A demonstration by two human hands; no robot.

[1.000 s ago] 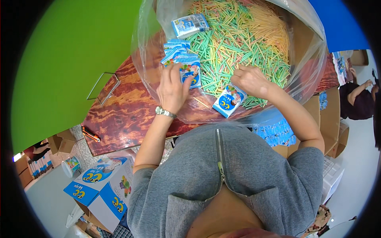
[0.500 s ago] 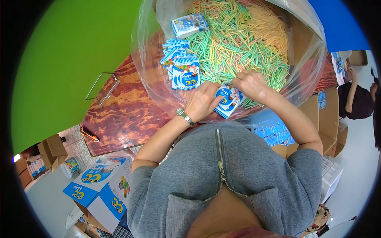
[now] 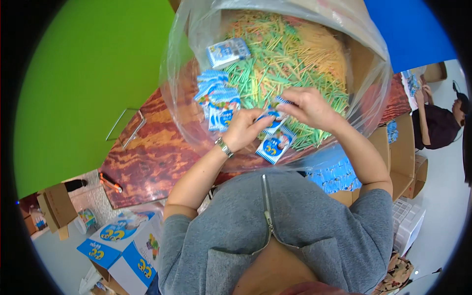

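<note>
A held packet [image 3: 273,120], white and blue with a striped end, hangs over the near edge of the heap of pastel sticks [image 3: 290,64]. The left hand [image 3: 242,129] pinches its lower left part between thumb and fingers, and the right hand [image 3: 310,107] grips it near the striped end with curled fingers, which hide part of it. The right forearm crosses above the near right edge of the heap, covering some sticks.

Just below the held packet, a loose packet [image 3: 276,144] lies at the heap's near edge, close under both hands. An overlapping pile of packets [image 3: 216,101] sits along the heap's left edge, beside the left hand, and a single packet [image 3: 228,52] rests at the heap's far left. A clear plastic bag [image 3: 351,22] surrounds the heap, its loose film spreading over the reddish surface [image 3: 162,130].

Well to the left of the heap are a bent wire frame [image 3: 143,119] and, nearer the wearer, an orange cutter [image 3: 110,182]. A blue and white box [image 3: 120,246] stands farther down on that side. Right of the heap are open cardboard boxes [image 3: 403,162] and another person [image 3: 437,120].
</note>
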